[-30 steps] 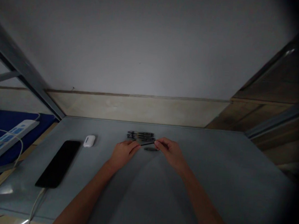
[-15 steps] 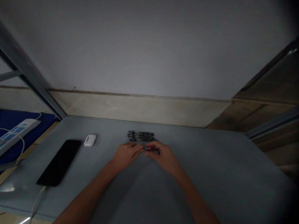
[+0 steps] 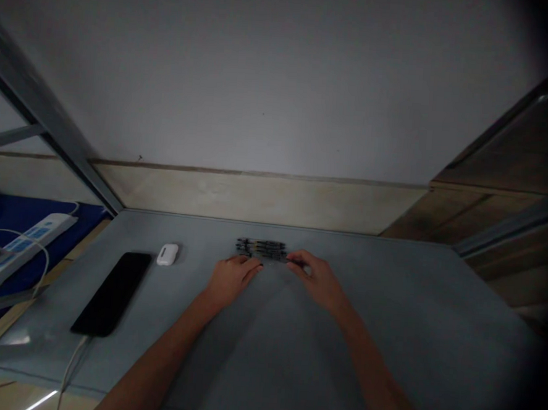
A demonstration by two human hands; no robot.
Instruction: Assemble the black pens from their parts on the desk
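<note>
Dark pens (image 3: 261, 247) at the tips of left fingers (image 3: 250, 265) and right fingers (image 3: 297, 256) (gap or pinch unclear).

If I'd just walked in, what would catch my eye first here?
Probably the left hand and right hand, both beside some dark pens on the grey table. Then the black phone toward the table's left side, with a small white case beside it, and the white power strip at the far left.

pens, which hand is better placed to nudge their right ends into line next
Likely the right hand: it sits right by the right ends of the pens. The left hand is farther left, along their near side. Whether either hand grips a pen is unclear.
</note>
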